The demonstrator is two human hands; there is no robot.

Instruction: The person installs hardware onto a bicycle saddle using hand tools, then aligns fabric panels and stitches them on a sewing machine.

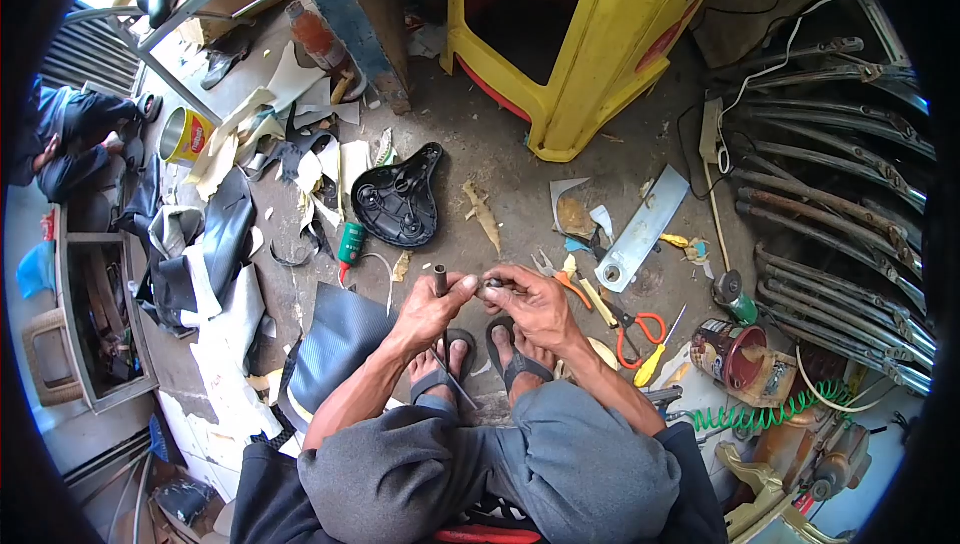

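My left hand (pixel 435 312) is closed around a metal tool with a tubular end (pixel 440 274); its thin rod (pixel 458 386) slants down between my feet. Close beside it, my right hand (pixel 530 306) pinches a small dark piece (pixel 493 283), too small to name. The fingertips of both hands nearly meet above my sandals. Beyond them on the floor lies a black bicycle saddle base (pixel 397 196), underside up. A green bottle with a red tip (pixel 350 244) stands to its left. Pliers (pixel 562 279), orange-handled scissors (pixel 640 334) and a yellow screwdriver (pixel 660 349) lie right of my hands.
A yellow plastic stool (pixel 560 134) stands ahead. Scraps of foam and fabric (pixel 225 314) cover the left floor, near a wooden drawer (pixel 105 319). Metal tubes (pixel 830 204) are stacked at right, above an open can (pixel 735 359) and a green coiled hose (pixel 770 409). Another person (pixel 75 139) sits far left.
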